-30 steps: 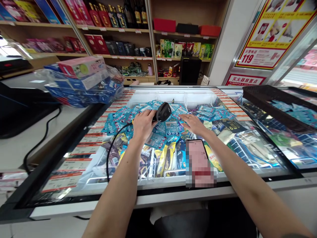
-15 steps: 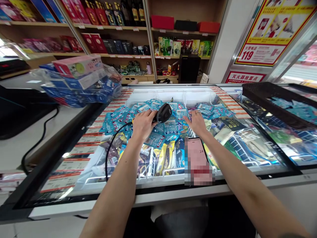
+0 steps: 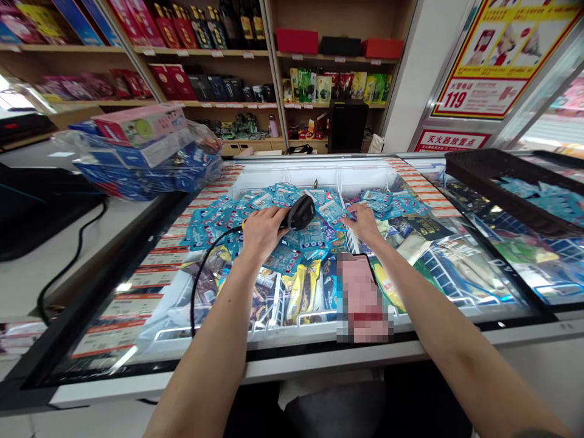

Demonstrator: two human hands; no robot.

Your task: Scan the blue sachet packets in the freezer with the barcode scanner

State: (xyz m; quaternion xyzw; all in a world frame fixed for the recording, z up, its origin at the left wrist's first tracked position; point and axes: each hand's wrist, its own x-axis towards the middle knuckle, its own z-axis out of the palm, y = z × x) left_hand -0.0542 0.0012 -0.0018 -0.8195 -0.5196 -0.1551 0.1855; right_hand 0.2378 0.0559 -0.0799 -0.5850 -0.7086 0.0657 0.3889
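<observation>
Between frames, right hand (image 3: 365,222) shifted slightly left, fingers spread flat on the blue packets (image 3: 278,210) heaped far on the freezer surface (image 3: 319,359). Left hand (image 3: 262,230) gripped the barcode scanner (image 3: 301,212), aimed down: scanning likely underway; next, isolating one packet.

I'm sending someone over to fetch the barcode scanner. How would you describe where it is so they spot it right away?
Find the glass-topped freezer chest in front of the shelves. On its lid lies a heap of blue snack packets. The scanner is the only black, rounded object there, held in the left hand, with a black cable trailing off it.
</observation>
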